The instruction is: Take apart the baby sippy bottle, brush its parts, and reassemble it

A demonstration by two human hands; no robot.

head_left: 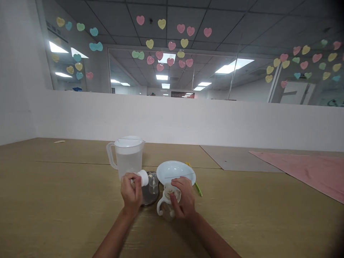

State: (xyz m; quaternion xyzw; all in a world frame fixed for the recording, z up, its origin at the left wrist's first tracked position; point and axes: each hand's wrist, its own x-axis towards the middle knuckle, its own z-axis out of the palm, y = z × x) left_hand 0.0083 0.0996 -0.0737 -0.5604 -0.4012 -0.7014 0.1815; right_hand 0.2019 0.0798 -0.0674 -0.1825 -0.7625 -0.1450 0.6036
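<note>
My left hand is closed around a white bottle cap, its round end facing right, above a dark round tray. Gripped in my right hand is a clear baby bottle with white side handles; its open threaded neck points up toward me. Between the hands, a small clear cup stands on the tray. Cap and bottle are apart. My fingers hide part of each.
Behind my left hand stands a lidded translucent pitcher. A white oval bowl sits beyond the bottle, with a thin green-yellow stick beside it. A pink cloth lies at the right. A white wall closes off the back.
</note>
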